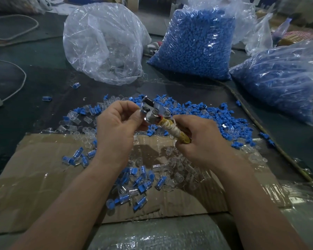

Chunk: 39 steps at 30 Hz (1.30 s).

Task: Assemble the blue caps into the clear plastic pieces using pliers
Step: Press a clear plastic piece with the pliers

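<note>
My right hand [199, 136] grips the yellow, string-wrapped handles of the pliers [152, 114], whose metal head points up and left. My left hand [116, 123] pinches its fingertips at the pliers' jaws; what it holds there is hidden by the fingers and the metal. Behind both hands lies a heap of loose blue caps [206, 112] mixed with clear plastic pieces [74, 121]. Below my wrists, several assembled pieces with blue caps inside [139, 184] lie on taped cardboard [34, 186].
A clear bag of clear pieces [105, 44] stands at the back. Two bags of blue caps [197, 44] [282, 83] sit to its right. White cables [16, 83] curve at the left. A dark cord [257, 123] runs along the right.
</note>
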Motion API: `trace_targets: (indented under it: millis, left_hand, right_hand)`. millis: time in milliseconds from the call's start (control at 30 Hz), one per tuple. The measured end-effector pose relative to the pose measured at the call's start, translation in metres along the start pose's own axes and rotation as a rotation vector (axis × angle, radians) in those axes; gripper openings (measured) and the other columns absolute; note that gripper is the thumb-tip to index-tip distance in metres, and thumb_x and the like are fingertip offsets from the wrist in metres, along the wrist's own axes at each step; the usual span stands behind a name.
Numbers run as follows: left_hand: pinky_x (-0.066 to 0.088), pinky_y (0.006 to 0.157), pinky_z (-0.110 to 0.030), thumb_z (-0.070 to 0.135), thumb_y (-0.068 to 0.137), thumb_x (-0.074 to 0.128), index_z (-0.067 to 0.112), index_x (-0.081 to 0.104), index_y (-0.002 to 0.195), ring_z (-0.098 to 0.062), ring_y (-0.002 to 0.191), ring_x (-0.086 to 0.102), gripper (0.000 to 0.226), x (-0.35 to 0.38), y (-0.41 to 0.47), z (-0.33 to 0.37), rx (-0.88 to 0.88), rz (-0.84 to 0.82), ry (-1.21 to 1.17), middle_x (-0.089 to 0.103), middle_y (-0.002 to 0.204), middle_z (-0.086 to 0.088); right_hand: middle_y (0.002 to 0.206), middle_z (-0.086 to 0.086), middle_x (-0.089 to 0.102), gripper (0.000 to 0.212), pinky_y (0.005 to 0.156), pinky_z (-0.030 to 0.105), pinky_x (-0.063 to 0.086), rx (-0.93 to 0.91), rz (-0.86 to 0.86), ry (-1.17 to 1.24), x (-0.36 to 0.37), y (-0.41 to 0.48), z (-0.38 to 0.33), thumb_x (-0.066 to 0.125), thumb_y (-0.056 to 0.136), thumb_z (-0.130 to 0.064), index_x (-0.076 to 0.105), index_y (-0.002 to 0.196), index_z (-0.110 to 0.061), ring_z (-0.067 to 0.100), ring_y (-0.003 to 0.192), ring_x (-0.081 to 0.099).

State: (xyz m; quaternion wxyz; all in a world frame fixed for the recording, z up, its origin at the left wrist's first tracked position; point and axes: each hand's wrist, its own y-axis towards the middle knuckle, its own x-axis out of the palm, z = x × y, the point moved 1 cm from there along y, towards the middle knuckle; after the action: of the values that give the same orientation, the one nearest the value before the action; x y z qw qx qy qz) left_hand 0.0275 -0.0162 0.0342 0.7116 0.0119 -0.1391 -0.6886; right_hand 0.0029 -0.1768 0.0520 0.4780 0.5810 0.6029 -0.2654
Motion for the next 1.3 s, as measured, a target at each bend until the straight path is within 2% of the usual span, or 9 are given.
trace_targets:
  millis: [200, 333, 433, 533, 667, 800, 1000, 1133, 1300]
  left_hand:
    - [0.050, 0.052, -0.016, -0.003, 0.082, 0.059, 0.012, 0.059, 0.077, -0.009, 0.056, 0.063, 0.016, -0.005, 0.002, 0.004, -0.042, -0.055, 0.026, 0.066, 0.061, 0.002]
    - [0.042, 0.039, -0.015, 0.004, 0.072, 0.065, 0.012, 0.059, 0.077, -0.007, 0.046, 0.058, 0.011, -0.012, 0.005, 0.010, -0.230, -0.216, 0.097, 0.066, 0.059, 0.002]
    - [0.040, 0.038, -0.014, 0.014, 0.060, 0.069, 0.012, 0.066, 0.069, -0.005, 0.042, 0.053, 0.010, -0.014, 0.003, 0.013, -0.342, -0.542, 0.250, 0.068, 0.061, -0.001]
    - [0.041, 0.043, -0.013, 0.008, 0.071, 0.071, 0.013, 0.071, 0.070, -0.003, 0.048, 0.055, 0.006, -0.011, -0.003, 0.011, -0.361, -0.800, 0.369, 0.069, 0.065, -0.002]
    - [0.050, 0.061, -0.015, 0.010, 0.074, 0.073, 0.023, 0.074, 0.077, -0.004, 0.062, 0.062, 0.014, -0.007, -0.006, 0.007, -0.295, -0.992, 0.474, 0.072, 0.073, 0.002]
    - [0.046, 0.059, -0.011, 0.022, 0.069, 0.075, 0.022, 0.074, 0.080, -0.001, 0.062, 0.063, 0.011, -0.007, -0.009, 0.009, -0.298, -1.109, 0.446, 0.072, 0.074, 0.004]
    - [0.048, 0.059, -0.012, 0.034, 0.062, 0.068, 0.019, 0.073, 0.076, -0.007, 0.063, 0.066, 0.021, -0.006, -0.008, 0.012, -0.261, -0.963, 0.376, 0.071, 0.070, -0.001]
    - [0.037, 0.040, -0.009, 0.031, 0.062, 0.065, 0.023, 0.071, 0.066, 0.000, 0.040, 0.050, 0.011, -0.007, -0.004, 0.011, -0.249, -0.667, 0.339, 0.068, 0.060, 0.000]
    - [0.037, 0.037, -0.011, 0.011, 0.077, 0.067, 0.016, 0.068, 0.070, 0.001, 0.035, 0.043, 0.009, -0.011, 0.006, 0.004, -0.222, -0.274, 0.304, 0.066, 0.055, 0.002]
  right_hand:
    - [0.080, -0.025, 0.045, 0.049, 0.068, 0.004, 0.033, -0.006, -0.002, 0.073, -0.006, 0.000, 0.012, 0.065, 0.066, 0.000, 0.061, 0.113, -0.015, -0.011, 0.075, 0.047]
    - [0.083, -0.024, 0.049, 0.054, 0.064, -0.005, 0.033, 0.122, 0.075, 0.153, -0.019, -0.002, 0.029, 0.068, 0.065, 0.003, 0.061, 0.115, -0.015, -0.019, 0.076, 0.049]
    - [0.086, -0.019, 0.053, 0.053, 0.064, 0.004, 0.035, 0.216, 0.124, 0.067, -0.020, 0.000, 0.038, 0.067, 0.068, -0.003, 0.059, 0.119, -0.016, 0.000, 0.078, 0.053]
    - [0.111, -0.002, 0.057, 0.055, 0.074, 0.018, 0.034, 0.292, 0.057, -0.075, -0.015, 0.002, 0.047, 0.068, 0.071, -0.012, 0.054, 0.125, -0.015, 0.006, 0.090, 0.043]
    - [0.094, 0.000, 0.058, 0.046, 0.073, 0.034, 0.045, 0.344, -0.018, -0.151, -0.009, 0.003, 0.049, 0.076, 0.067, -0.031, 0.061, 0.107, -0.014, 0.015, 0.080, 0.050]
    - [0.103, -0.001, 0.060, 0.057, 0.072, 0.030, 0.038, 0.389, -0.064, -0.179, -0.005, 0.004, 0.055, 0.077, 0.065, -0.044, 0.059, 0.113, -0.019, 0.011, 0.083, 0.046]
    - [0.118, -0.003, 0.057, 0.070, 0.074, 0.028, 0.033, 0.433, -0.092, -0.186, -0.003, 0.004, 0.062, 0.077, 0.065, -0.042, 0.051, 0.127, -0.022, 0.008, 0.089, 0.042]
    - [0.123, -0.003, 0.054, 0.074, 0.077, 0.027, 0.032, 0.446, -0.106, -0.176, -0.001, 0.005, 0.064, 0.077, 0.065, -0.042, 0.047, 0.130, -0.022, 0.006, 0.092, 0.038]
    - [0.128, -0.001, 0.048, 0.079, 0.082, 0.028, 0.031, 0.475, -0.154, -0.127, 0.001, 0.003, 0.067, 0.074, 0.065, -0.051, 0.043, 0.132, -0.022, 0.009, 0.099, 0.039]
